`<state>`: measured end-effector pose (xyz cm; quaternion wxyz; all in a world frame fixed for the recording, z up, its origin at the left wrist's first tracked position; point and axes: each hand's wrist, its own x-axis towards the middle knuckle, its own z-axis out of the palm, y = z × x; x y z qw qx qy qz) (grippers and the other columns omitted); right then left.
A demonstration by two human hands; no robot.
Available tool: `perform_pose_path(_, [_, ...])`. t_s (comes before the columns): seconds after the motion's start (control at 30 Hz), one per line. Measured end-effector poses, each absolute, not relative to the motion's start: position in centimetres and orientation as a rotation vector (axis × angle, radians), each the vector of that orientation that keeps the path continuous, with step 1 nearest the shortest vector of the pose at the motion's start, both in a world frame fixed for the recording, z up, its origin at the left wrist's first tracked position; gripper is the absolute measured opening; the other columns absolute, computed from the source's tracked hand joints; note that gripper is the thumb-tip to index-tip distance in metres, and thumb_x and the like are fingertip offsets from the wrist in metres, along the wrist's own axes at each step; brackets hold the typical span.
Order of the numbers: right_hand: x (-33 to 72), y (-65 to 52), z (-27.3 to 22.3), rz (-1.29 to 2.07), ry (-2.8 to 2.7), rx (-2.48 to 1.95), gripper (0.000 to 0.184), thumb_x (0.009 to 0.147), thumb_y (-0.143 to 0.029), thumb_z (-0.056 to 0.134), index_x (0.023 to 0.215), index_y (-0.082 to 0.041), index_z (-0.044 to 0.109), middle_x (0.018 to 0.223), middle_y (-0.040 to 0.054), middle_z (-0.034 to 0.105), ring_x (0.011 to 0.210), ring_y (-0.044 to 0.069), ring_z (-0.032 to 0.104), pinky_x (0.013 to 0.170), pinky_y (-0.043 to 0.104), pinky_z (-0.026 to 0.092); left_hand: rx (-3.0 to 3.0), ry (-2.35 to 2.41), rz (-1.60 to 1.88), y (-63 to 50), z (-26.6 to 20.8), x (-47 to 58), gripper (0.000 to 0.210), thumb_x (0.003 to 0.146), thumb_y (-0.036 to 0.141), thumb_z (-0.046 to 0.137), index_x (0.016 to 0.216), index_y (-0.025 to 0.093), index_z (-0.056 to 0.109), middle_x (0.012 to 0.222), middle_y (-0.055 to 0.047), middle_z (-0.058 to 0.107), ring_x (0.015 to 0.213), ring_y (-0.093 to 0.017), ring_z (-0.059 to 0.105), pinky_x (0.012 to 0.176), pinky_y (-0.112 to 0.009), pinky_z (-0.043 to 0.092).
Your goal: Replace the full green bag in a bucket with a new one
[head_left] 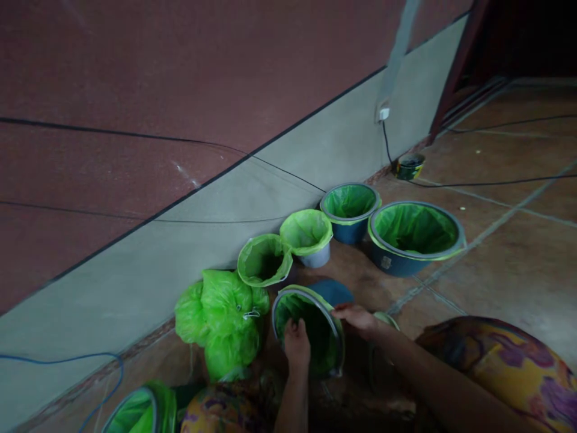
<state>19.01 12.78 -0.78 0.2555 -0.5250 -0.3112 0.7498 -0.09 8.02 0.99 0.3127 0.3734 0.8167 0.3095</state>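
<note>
A grey-rimmed bucket (339, 353) lined with a green plastic bag (322, 343) is tilted toward me between my hands. My left hand (297, 346) is at the bucket's mouth with its fingers curled in; what they hold, if anything, is hidden. At the right side of the rim, the fingers of my right hand (358, 319) are pinched on the bag's folded-over edge. Behind this bucket shows a blue round thing (336, 292), partly covered. A pale rim (386, 319) lies just beyond my right wrist, mostly hidden by the arm.
Several lined buckets stand along the wall, among them a large one (399, 264) at the right. Bunched green plastic bags (225, 319) lie at the left. Another lined bucket (157, 409) is at the lower left. A small can (409, 167) sits near cables and a wall socket (383, 113).
</note>
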Motion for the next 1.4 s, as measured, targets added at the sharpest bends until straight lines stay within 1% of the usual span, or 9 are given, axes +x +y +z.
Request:
perform_pose_path(0.13, [18.6, 12.5, 0.2, 2.22, -0.937, -1.375, 0.014, 0.056, -0.022, 0.067, 0.069, -0.017, 0.065, 0.06, -0.0015, 0.063, 0.057, 0.013, 0.058, 0.057, 0.025, 0.045, 1.067, 1.895, 0.839, 10.1, 2.2, 3.0, 0.026, 0.085, 0.04, 0.054, 0.091, 0.017, 0.065, 0.084, -0.008, 0.073, 0.079, -0.02, 0.068, 0.073, -0.028, 0.05])
perform_pose_path(0.23, [18.3, 12.9, 1.4, 2.222, -0.963, -1.318, 0.014, 0.058, -0.02, 0.064, 0.071, -0.017, 0.066, 0.063, -0.0019, 0.064, 0.059, 0.013, 0.057, 0.056, 0.024, 0.044, 1.158, 1.872, 0.812, 10.3, 2.4, 3.5, 0.017, 0.081, 0.035, 0.057, 0.077, 0.019, 0.062, 0.072, -0.004, 0.068, 0.07, -0.018, 0.064, 0.068, -0.026, 0.048])
perform_pose_path(0.3, [17.9, 13.3, 2.0, 2.194, -0.908, -1.286, 0.013, 0.063, -0.024, 0.065, 0.074, -0.018, 0.067, 0.064, -0.0021, 0.064, 0.06, 0.012, 0.057, 0.057, 0.023, 0.044, 1.208, 1.847, 0.797, 9.8, 2.4, 3.6, 0.015, 0.081, 0.031, 0.055, 0.08, 0.019, 0.063, 0.074, -0.004, 0.069, 0.072, -0.018, 0.064, 0.07, -0.026, 0.048])
perform_pose_path(0.43, [16.9, 13.9, 1.8, 2.099, -0.824, -1.305, 0.018, 0.072, -0.034, 0.069, 0.071, -0.016, 0.066, 0.059, -0.0019, 0.061, 0.052, 0.009, 0.051, 0.052, 0.022, 0.04, 1.317, 1.768, 0.717, 8.0, 2.9, 4.1, 0.024, 0.083, 0.024, 0.052, 0.101, 0.018, 0.066, 0.097, -0.008, 0.073, 0.092, -0.02, 0.067, 0.084, -0.028, 0.048])
perform_pose_path(0.53, [16.5, 13.8, 1.2, 2.043, -0.814, -1.338, 0.016, 0.071, -0.03, 0.071, 0.069, -0.015, 0.066, 0.055, -0.0017, 0.061, 0.049, 0.009, 0.05, 0.05, 0.022, 0.038, 1.367, 1.741, 0.627, 6.9, 3.6, 4.4, 0.033, 0.084, 0.022, 0.05, 0.114, 0.017, 0.064, 0.11, -0.01, 0.072, 0.102, -0.021, 0.066, 0.093, -0.029, 0.046])
perform_pose_path(0.73, [16.6, 13.5, 1.6, 2.182, -0.839, -1.294, 0.009, 0.068, -0.025, 0.069, 0.068, -0.016, 0.066, 0.057, -0.0006, 0.063, 0.052, 0.012, 0.057, 0.053, 0.024, 0.045, 1.404, 1.75, 0.499, 5.6, 4.3, 3.6, 0.041, 0.084, 0.018, 0.051, 0.124, 0.016, 0.059, 0.121, -0.013, 0.068, 0.114, -0.022, 0.062, 0.1, -0.029, 0.042])
perform_pose_path(0.93, [16.2, 13.5, 2.3, 2.062, -0.79, -1.27, 0.023, 0.073, -0.037, 0.07, 0.071, -0.016, 0.062, 0.054, -0.0026, 0.058, 0.048, 0.01, 0.05, 0.048, 0.023, 0.04, 1.454, 1.749, 0.432, 4.1, 4.2, 3.6, 0.042, 0.079, 0.015, 0.055, 0.121, 0.016, 0.062, 0.12, -0.013, 0.069, 0.112, -0.023, 0.062, 0.102, -0.029, 0.042])
perform_pose_path(1.13, [15.9, 13.7, 2.0, 2.001, -0.9, -1.337, 0.017, 0.067, -0.028, 0.071, 0.063, -0.015, 0.062, 0.049, -0.0034, 0.053, 0.045, 0.009, 0.047, 0.044, 0.021, 0.034, 1.458, 1.782, 0.368, 2.4, 3.9, 3.9, 0.041, 0.079, 0.012, 0.053, 0.119, 0.014, 0.063, 0.117, -0.014, 0.069, 0.108, -0.024, 0.064, 0.098, -0.031, 0.044])
perform_pose_path(1.4, [15.1, 12.8, 1.9, 2.072, -1.072, -1.334, 0.014, 0.066, -0.028, 0.068, 0.062, -0.017, 0.061, 0.049, -0.005, 0.053, 0.045, 0.01, 0.05, 0.046, 0.021, 0.042, 1.299, 1.841, 0.533, 4.4, 4.9, 2.2, 0.026, 0.078, 0.029, 0.062, 0.101, 0.018, 0.069, 0.097, -0.007, 0.074, 0.089, -0.021, 0.067, 0.082, -0.028, 0.048])
